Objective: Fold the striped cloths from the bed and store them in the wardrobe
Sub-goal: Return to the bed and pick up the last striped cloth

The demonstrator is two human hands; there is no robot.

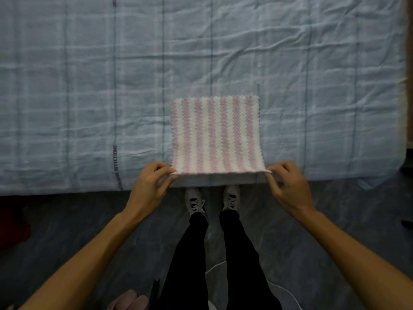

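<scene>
Both hands' fingers (166, 173) pinch striped cloth (215, 135) corners on bed (89, 86)

We see a dim, cool-toned picture. The bed (89, 86) takes the most light, an even, soft wash that picks out its wrinkles without glare. The floor (324, 220) below is much darker, and the trousers (196, 253) sink to near black with no detail. A soft shadow lies under the striped cloth (215, 135) at its near edge. Everything looks slightly soft and smeared, and the wide lens bows the bed's edge.
</scene>
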